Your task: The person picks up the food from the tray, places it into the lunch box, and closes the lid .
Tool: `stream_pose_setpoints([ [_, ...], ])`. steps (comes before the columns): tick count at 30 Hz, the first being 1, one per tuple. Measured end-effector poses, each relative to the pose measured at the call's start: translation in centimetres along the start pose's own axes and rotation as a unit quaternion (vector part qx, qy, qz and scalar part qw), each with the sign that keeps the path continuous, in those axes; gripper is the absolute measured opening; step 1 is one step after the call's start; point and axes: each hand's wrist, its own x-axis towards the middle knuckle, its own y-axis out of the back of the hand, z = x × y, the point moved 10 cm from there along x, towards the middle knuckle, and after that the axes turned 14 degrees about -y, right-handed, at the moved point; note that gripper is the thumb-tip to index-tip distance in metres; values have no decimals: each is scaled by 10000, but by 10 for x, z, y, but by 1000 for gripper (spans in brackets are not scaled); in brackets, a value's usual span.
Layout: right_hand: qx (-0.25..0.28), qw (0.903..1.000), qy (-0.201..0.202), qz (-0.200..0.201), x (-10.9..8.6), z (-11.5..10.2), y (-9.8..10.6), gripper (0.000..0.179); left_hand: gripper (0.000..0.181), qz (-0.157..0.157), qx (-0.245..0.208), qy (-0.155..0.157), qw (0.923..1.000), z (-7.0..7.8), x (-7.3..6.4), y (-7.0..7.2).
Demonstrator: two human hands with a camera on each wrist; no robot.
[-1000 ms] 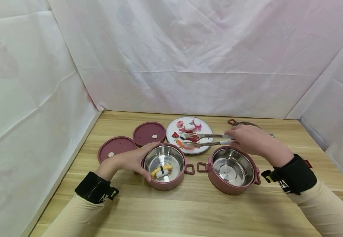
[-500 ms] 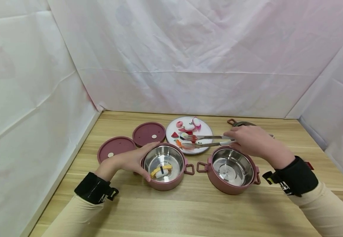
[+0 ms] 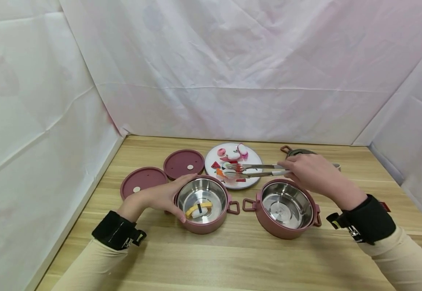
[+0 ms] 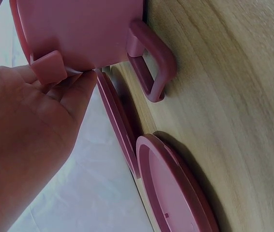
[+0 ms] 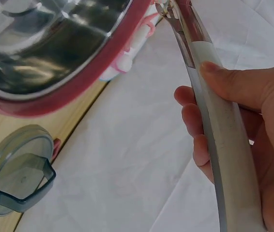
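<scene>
While your left hand (image 3: pixel 165 198) grips the left pot (image 3: pixel 203 229) at mid-frame, fingers and thumb about its left side, your right hand (image 3: pixel 310 173) holds the tongs (image 5: pixel 218 121), tips parted over the plate (image 3: pixel 255 158) at upper centre; whether they touch the toy food (image 3: pixel 233 156) there is hard to tell; an off-centre squeeze could flick a piece away, and a dropped wrist might knock the right pot (image 3: pixel 281 232); wood-grain worktop (image 3: pixel 211 262) fills the lower frame; creased white cloth (image 3: pixel 232 60) walls the back and sides.
</scene>
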Motion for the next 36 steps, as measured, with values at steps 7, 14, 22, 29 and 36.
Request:
stream_pose_setpoints([
  [7,171,9998,-80,37,0,3,13,34,125,4,58,34,10000,0,-1,1],
  [14,393,9989,135,221,-1,-9,27,35,124,-6,61,31,10000,-1,-1,1],
  [22,558,9975,393,200,0,-29,34,35,123,-50,77,-99,9999,2,-1,0],
  [29,546,9964,637,77,1,-46,35,36,122,-111,90,-101,9998,1,-1,-1],
  [36,513,9962,702,-48,1,-54,26,35,125,-60,-84,117,9999,-2,-1,-2],
])
